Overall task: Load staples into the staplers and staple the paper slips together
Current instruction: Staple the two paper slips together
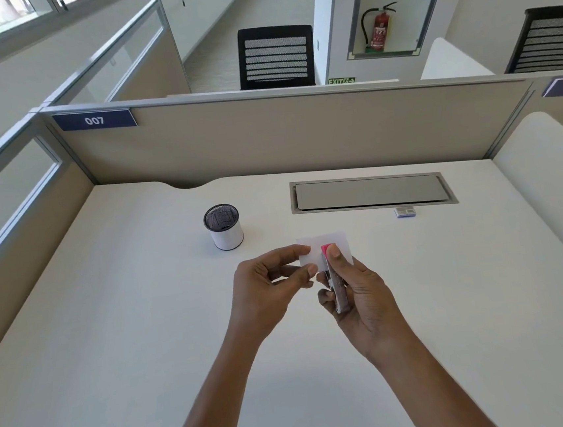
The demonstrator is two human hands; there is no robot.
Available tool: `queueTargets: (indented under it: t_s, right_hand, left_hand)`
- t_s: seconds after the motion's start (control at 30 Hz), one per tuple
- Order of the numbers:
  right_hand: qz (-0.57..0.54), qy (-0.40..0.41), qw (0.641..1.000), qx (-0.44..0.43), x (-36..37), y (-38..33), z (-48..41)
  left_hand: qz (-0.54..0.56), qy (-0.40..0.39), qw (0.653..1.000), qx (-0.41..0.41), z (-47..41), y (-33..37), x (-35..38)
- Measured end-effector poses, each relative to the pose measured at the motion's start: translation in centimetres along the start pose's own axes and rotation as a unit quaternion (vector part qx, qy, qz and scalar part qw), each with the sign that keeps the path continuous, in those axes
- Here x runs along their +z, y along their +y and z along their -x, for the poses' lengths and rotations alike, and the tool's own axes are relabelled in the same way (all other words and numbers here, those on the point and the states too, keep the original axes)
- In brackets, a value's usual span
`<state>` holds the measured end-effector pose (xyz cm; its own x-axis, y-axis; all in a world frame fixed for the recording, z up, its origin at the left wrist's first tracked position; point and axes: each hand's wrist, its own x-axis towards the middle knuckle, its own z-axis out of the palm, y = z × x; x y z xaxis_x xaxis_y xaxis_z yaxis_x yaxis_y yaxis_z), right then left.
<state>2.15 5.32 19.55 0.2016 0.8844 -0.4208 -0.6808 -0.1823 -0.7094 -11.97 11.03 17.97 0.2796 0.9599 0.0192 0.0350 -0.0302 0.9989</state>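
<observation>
The fingers [285, 253] of the left hand [263, 285] are curled, forefinger and thumb pinching the left edge of the white paper slips [336, 239], which are held in the air above the desk [112, 333], a little below the centre of the frame. The right hand [362, 296] is wrapped round a small stapler [338, 288] (a slim metal body with a pink nose), its thumb pressed on top of the pink end and the other fingers curled beneath. The nose lies over the lower middle of the slips, touching them. Whether the stapler's mouth is closed on the paper cannot be told from this angle. Both bare forearms run down to the bottom edge of the frame. Up and to the left of the hands stands a round pen cup [224, 234] with a white wall and dark mesh inside, apart from the hands. To the upper right of the hands a small box [404, 212], white and blue, lies on the desk just below a long grey cable hatch [371, 191] set flush in the desktop. A beige partition [282, 134] closes the far side of the desk — at its upper left hangs a blue label [94, 120] reading 007. Beyond it, along the top of the frame, are a black mesh-backed chair [276, 57], a red fire extinguisher [380, 28] in a wall niche, and a second chair [548, 39] at the right edge.
</observation>
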Motion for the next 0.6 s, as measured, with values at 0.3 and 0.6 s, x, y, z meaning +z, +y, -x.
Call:
queueTargets:
  t_s: [0.3, 0.6]
  right_hand:
    - [-0.025, 0.011, 1.000, -0.006, 0.13, 0.30, -0.21]
    - [-0.040, 0.003, 0.999, -0.022, 0.28, 0.46, -0.68]
  left_hand:
    - [0.000, 0.009, 1.000, 0.005, -0.04, -0.07, 0.31]
    - [0.013, 0.017, 1.000, 0.002, -0.10, 0.31, 0.32]
